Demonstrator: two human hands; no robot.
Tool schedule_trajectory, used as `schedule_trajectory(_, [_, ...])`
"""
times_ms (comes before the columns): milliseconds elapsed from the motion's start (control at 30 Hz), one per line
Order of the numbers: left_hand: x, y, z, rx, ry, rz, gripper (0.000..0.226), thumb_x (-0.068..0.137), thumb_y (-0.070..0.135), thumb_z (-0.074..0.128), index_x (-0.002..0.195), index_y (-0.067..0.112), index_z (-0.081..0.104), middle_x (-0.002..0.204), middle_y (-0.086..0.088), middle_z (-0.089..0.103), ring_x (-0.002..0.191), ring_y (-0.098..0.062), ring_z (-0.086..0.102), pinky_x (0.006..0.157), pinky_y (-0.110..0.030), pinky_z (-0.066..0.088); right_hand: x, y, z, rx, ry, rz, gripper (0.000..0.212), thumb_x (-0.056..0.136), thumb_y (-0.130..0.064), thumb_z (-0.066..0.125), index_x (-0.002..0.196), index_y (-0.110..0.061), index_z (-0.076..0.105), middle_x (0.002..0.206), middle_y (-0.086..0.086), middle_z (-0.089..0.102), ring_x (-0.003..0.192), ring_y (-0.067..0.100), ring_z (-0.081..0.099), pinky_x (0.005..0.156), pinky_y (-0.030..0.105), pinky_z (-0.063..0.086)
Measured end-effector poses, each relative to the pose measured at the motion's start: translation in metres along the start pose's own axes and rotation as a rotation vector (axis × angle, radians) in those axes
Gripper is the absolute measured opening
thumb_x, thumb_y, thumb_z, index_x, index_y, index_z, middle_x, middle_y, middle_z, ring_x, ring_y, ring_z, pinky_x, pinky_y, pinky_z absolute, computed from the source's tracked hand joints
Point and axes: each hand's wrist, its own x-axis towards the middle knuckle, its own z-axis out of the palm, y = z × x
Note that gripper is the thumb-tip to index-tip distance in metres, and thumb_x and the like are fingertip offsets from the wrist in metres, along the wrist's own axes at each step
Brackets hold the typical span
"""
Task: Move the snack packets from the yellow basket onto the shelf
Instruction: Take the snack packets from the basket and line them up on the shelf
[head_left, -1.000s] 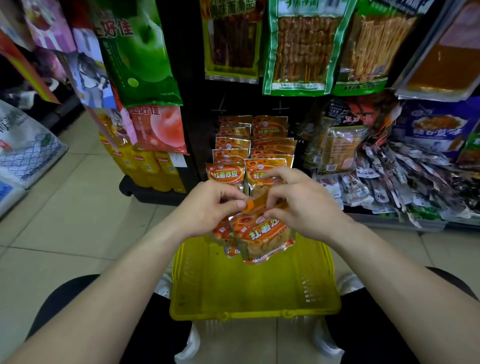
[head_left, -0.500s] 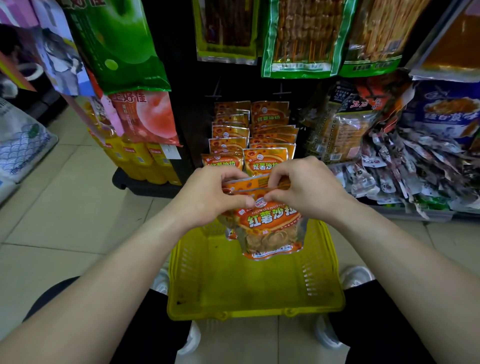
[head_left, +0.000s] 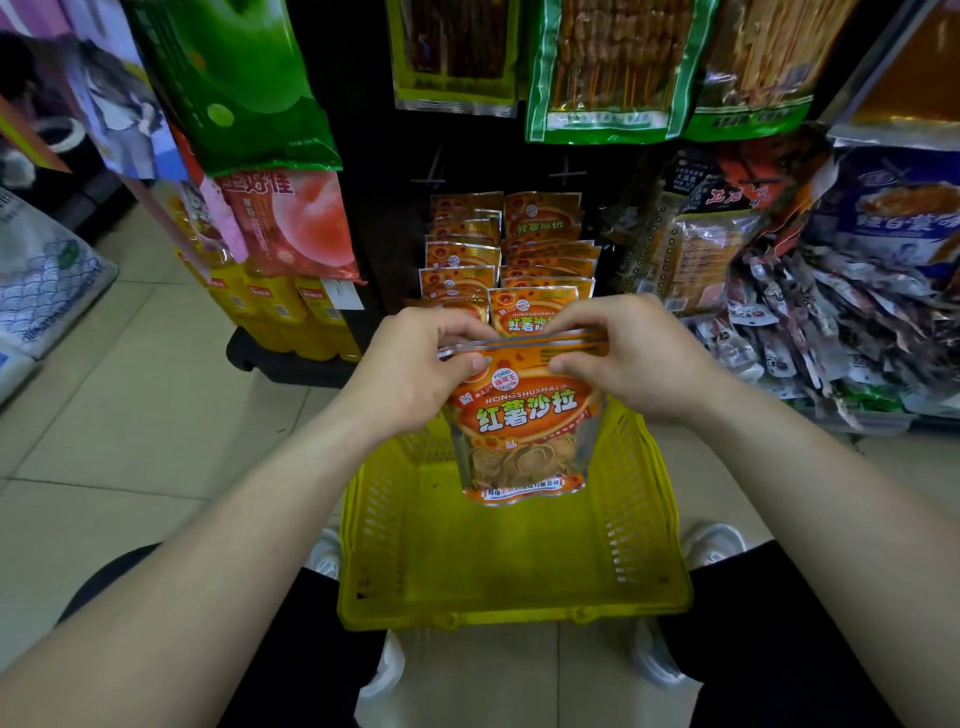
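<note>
Hands are meeting at the top edge of an orange packet (head_left: 524, 421): the left hand (head_left: 415, 374) and right hand (head_left: 634, 358) are each pinching a corner. It is hanging upright over the basket (head_left: 514, 618), near matching packets (head_left: 540, 260) on the shelf (head_left: 384, 218).

Beige tiled floor (head_left: 130, 415), green hanging bags (head_left: 602, 67) overhead, heaped small packets (head_left: 841, 332) at right, dim light

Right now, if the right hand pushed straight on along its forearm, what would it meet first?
Likely the front packet of the right orange row, beyond the right hand and its held packet; depth unclear.
</note>
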Motion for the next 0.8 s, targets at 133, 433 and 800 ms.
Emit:
schedule_trajectory(133, [-0.001, 0.002, 0.002, -0.012, -0.044, 0.021, 0.034, 0.093, 0.011, 0.067, 0.094, 0.045, 0.066, 0.089, 0.034, 0.063, 0.088, 0.024, 0.057, 0.069, 0.001, 0.044, 0.001, 0.007, -0.002, 0.002, 0.015, 0.013, 0.008, 0.087, -0.029, 0.074, 0.095, -0.028, 0.074, 0.088, -0.016, 0.067, 0.088, 0.008, 0.064, 0.072, 0.024, 0.048])
schedule_trajectory(433, [0.004, -0.003, 0.008, 0.038, -0.055, 0.032, 0.029, 0.097, 0.013, 0.062, 0.114, 0.032, 0.072, 0.095, 0.033, 0.061, 0.094, 0.017, 0.058, 0.071, -0.003, 0.045, 0.004, 0.009, -0.002, -0.025, 0.013, 0.052, 0.007, 0.088, -0.034, 0.073, 0.093, -0.029, 0.073, 0.096, -0.007, 0.071, 0.094, 0.014, 0.064, 0.081, 0.04, 0.054])
schedule_trajectory(800, [0.005, -0.004, 0.013, 0.049, -0.056, -0.002, 0.029, 0.097, 0.011, 0.06, 0.114, 0.031, 0.072, 0.108, 0.017, 0.069, 0.106, -0.004, 0.063, 0.086, -0.026, 0.054, 0.004, 0.007, 0.001, -0.176, -0.034, 0.035, 0.014, 0.089, -0.041, 0.067, 0.1, -0.032, 0.069, 0.098, -0.012, 0.07, 0.098, 0.016, 0.063, 0.081, 0.04, 0.053])
